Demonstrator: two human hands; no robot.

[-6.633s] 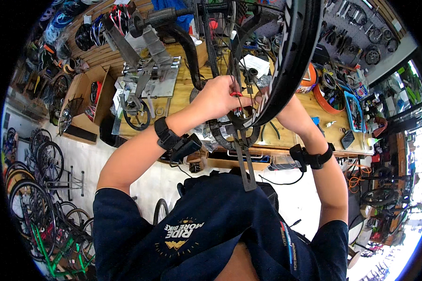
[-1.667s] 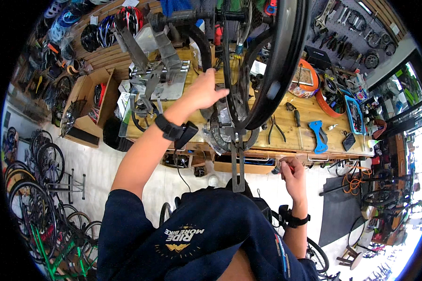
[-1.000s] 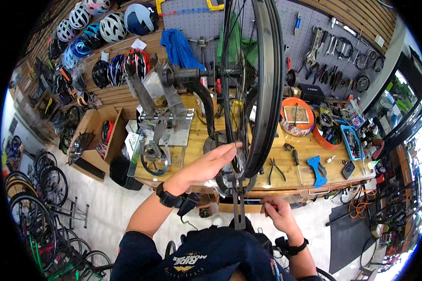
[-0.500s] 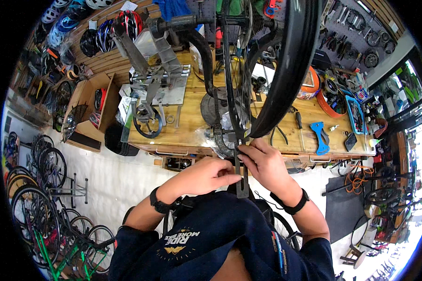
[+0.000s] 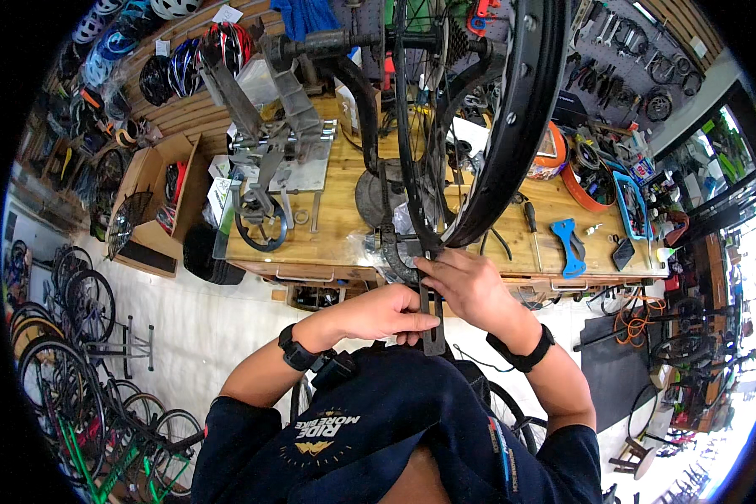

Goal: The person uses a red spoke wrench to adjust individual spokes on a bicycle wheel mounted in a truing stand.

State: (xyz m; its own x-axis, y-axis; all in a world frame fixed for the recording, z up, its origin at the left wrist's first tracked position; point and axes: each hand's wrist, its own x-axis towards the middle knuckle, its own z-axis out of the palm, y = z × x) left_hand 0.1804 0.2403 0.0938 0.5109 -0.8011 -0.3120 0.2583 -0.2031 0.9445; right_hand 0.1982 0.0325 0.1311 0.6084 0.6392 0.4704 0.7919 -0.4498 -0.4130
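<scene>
A spoked bicycle wheel with a black rim stands upright in a dark truing stand, right in front of me. From the wheel's lowest part a flat slotted metal bar points toward my chest. My left hand is closed at the bar's left side, its thumb pressed along it; the other fingertips are partly hidden. My right hand is bent over the bar's upper end, just below the rim, fingers pinched together. What lies between those fingertips is hidden. A curved caliper arm of the stand sits left of the right fingertips.
The wooden workbench carries a screwdriver, a blue tool, an orange bowl and a blue tray. A second metal fixture is at left. Bicycles crowd the left floor; a cardboard box stands beside the bench.
The rim now shows silver spots along its inner face, so the wheel seems to have turned. My right hand has shifted slightly left, and my left thumb reaches a bit farther over the bar.
</scene>
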